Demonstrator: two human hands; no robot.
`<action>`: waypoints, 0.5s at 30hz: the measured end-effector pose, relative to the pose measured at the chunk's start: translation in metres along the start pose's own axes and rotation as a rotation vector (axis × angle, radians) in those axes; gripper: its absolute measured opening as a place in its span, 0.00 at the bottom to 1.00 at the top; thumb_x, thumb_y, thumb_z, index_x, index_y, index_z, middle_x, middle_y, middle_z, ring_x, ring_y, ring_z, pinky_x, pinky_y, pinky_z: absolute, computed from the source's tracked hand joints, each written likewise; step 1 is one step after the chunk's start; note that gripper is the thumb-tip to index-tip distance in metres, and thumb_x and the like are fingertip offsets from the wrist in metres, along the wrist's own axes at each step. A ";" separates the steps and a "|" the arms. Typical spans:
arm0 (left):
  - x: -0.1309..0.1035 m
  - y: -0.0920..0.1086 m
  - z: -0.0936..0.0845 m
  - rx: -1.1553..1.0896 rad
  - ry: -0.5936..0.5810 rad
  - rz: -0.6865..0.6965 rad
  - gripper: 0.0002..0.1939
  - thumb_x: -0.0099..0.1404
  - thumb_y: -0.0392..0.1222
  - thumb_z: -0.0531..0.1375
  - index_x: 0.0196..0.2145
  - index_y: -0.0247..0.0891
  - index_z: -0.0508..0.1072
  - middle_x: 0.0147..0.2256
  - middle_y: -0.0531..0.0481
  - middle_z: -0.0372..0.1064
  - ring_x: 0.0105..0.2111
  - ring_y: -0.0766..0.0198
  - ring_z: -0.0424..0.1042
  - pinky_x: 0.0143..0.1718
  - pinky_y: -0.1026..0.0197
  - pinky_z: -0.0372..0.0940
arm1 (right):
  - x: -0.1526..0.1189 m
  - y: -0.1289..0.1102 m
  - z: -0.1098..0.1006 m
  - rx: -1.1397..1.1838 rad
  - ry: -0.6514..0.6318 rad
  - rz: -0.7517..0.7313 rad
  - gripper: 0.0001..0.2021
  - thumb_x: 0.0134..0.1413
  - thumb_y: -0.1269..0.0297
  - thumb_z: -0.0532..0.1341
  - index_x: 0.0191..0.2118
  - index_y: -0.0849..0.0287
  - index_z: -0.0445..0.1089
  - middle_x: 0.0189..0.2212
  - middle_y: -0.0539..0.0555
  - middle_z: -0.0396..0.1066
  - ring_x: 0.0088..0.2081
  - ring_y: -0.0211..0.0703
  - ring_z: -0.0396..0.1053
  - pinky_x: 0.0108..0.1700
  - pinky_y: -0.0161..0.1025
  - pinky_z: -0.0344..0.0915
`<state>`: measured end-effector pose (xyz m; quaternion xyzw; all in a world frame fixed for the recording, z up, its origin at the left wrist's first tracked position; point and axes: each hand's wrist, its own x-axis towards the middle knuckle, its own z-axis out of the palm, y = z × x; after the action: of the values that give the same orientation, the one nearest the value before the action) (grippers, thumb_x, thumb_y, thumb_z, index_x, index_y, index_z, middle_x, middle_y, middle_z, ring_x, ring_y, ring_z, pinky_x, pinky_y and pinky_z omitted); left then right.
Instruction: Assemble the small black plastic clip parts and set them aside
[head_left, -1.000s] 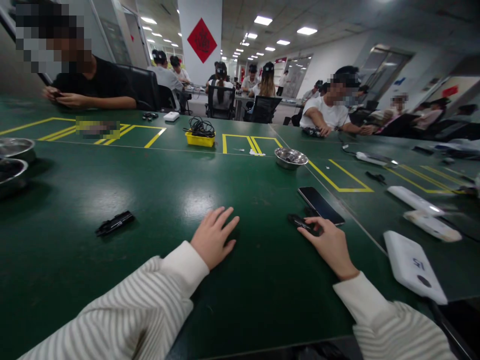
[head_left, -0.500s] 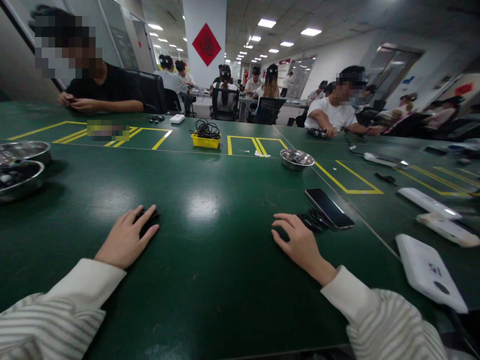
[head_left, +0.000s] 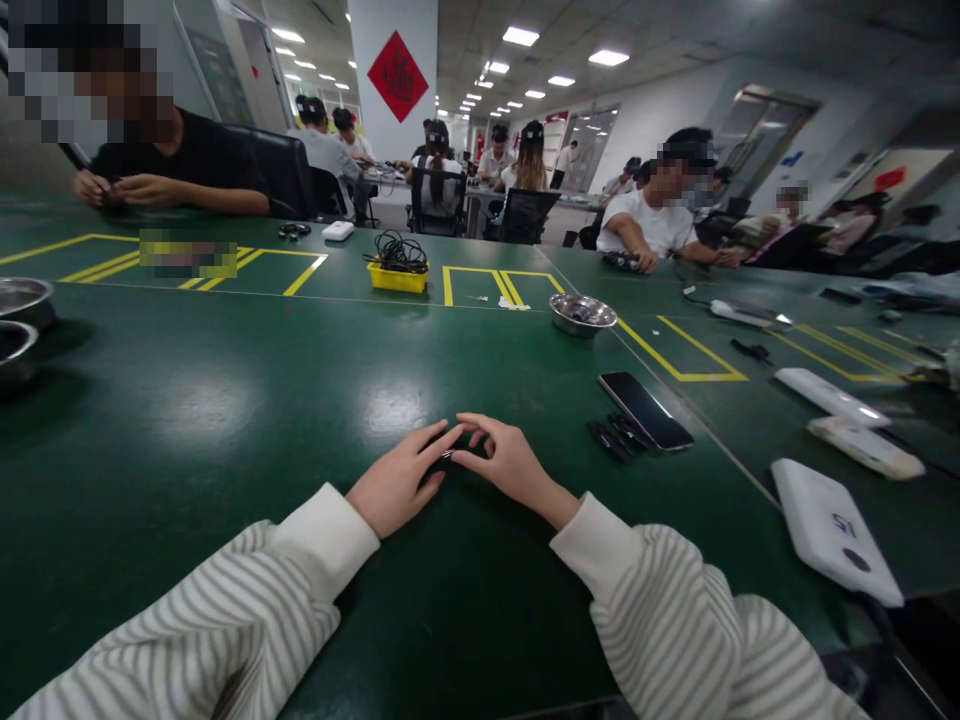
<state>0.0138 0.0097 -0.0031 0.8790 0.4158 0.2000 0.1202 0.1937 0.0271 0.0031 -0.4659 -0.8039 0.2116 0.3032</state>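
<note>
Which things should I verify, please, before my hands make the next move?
1. Left hand and right hand both in view: ok.
2. Small item between the fingers plainly visible: not ok, mostly hidden.
3. Firm grip on that item: cannot tell.
4. Dark pieces beside the phone apart from both hands: ok.
5. Phone lying flat on the table: ok.
6. Steel bowl upright, beyond reach of an accidental touch: ok, apparently.

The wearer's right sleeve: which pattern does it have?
The sleeve has grey stripes on white; head view.
</note>
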 end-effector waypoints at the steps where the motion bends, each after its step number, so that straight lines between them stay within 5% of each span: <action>1: -0.001 -0.001 -0.001 -0.046 0.013 0.001 0.28 0.59 0.33 0.50 0.56 0.38 0.49 0.55 0.42 0.51 0.54 0.58 0.53 0.53 0.53 0.55 | -0.002 0.001 -0.002 0.018 -0.028 -0.011 0.24 0.44 0.58 0.61 0.48 0.61 0.62 0.28 0.51 0.67 0.24 0.33 0.60 0.29 0.33 0.61; 6: -0.006 -0.008 -0.007 -0.301 0.126 -0.043 0.29 0.56 0.31 0.51 0.56 0.38 0.49 0.51 0.42 0.58 0.47 0.60 0.63 0.47 0.53 0.61 | -0.010 -0.004 -0.006 0.049 -0.099 -0.060 0.14 0.46 0.63 0.60 0.41 0.60 0.68 0.27 0.50 0.68 0.25 0.33 0.62 0.29 0.32 0.61; 11: -0.006 -0.010 -0.010 -0.515 0.159 -0.191 0.27 0.55 0.37 0.55 0.53 0.38 0.55 0.48 0.42 0.62 0.39 0.61 0.69 0.35 0.57 0.69 | -0.011 -0.007 -0.006 -0.036 -0.077 -0.128 0.15 0.45 0.64 0.60 0.42 0.60 0.68 0.34 0.53 0.69 0.31 0.37 0.64 0.34 0.35 0.63; 15: -0.004 -0.012 -0.012 -0.709 0.177 -0.322 0.25 0.53 0.41 0.59 0.49 0.35 0.60 0.46 0.41 0.65 0.39 0.59 0.70 0.38 0.54 0.68 | -0.012 -0.008 -0.006 -0.113 -0.064 -0.176 0.16 0.46 0.65 0.60 0.44 0.61 0.66 0.33 0.53 0.70 0.33 0.39 0.64 0.37 0.37 0.63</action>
<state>-0.0019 0.0143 0.0019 0.6858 0.4623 0.3847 0.4098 0.1977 0.0138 0.0090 -0.4030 -0.8615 0.1531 0.2682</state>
